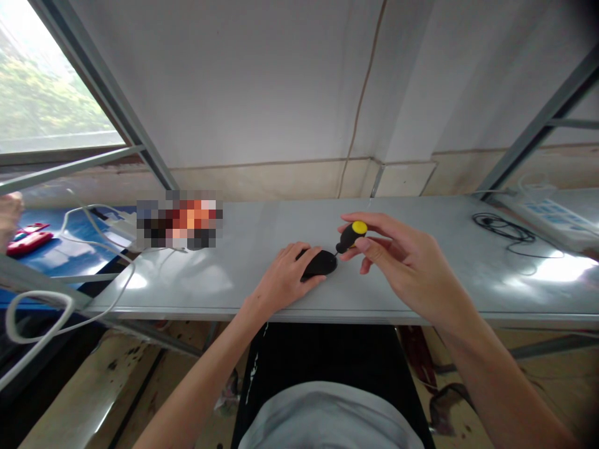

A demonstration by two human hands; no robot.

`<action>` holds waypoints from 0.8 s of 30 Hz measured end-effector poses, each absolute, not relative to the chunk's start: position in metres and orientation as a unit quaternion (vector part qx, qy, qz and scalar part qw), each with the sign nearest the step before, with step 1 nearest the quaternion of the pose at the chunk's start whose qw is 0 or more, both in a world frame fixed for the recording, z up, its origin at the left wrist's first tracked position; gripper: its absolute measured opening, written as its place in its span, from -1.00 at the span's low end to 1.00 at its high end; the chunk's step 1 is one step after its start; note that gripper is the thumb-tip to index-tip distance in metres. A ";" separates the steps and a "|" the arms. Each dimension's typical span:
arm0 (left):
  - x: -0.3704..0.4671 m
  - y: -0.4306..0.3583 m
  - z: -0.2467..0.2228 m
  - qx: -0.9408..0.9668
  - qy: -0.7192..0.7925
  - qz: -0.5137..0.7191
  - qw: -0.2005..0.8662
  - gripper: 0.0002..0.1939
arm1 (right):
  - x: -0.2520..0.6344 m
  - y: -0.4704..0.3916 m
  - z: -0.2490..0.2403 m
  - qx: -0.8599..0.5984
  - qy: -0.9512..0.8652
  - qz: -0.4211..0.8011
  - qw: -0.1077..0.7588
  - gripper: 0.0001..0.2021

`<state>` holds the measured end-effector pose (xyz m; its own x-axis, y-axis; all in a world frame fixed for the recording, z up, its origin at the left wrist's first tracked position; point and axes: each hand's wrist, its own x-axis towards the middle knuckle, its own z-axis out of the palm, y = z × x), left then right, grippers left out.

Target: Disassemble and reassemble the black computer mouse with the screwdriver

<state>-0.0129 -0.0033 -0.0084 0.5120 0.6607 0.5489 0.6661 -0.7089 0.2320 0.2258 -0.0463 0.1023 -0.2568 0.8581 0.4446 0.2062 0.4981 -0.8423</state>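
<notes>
A black computer mouse [322, 263] rests on the grey tabletop in front of me, and my left hand [294, 272] grips it from the left with the thumb and fingers around its sides. In my right hand [397, 255] is a screwdriver [352, 236] with a short black handle and a yellow end cap, pinched between thumb and fingers. The tool is tilted, its thin shaft pointing down and left. Its tip meets the right end of the mouse, or lies very close to it; I cannot tell if it is seated in anything.
A coiled black cable [505, 227] lies on the table [262, 218] at the right, near a white power strip [556, 212]. White cords [70, 234] hang at the left by the metal frame. A person's hand [9, 218] shows at the left edge, near red items [32, 242] on a blue surface.
</notes>
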 end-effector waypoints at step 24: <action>-0.013 -0.003 -0.009 -0.869 -0.385 -0.312 0.002 -0.45 | 0.226 -0.045 0.101 -0.374 -0.712 0.346 0.483 -0.69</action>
<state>-0.0129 -0.0027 -0.0091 0.5094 0.6674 0.5433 0.6696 -0.7039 0.2369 0.2256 -0.0447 0.1012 -0.2547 0.8667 0.4288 0.1986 0.4809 -0.8540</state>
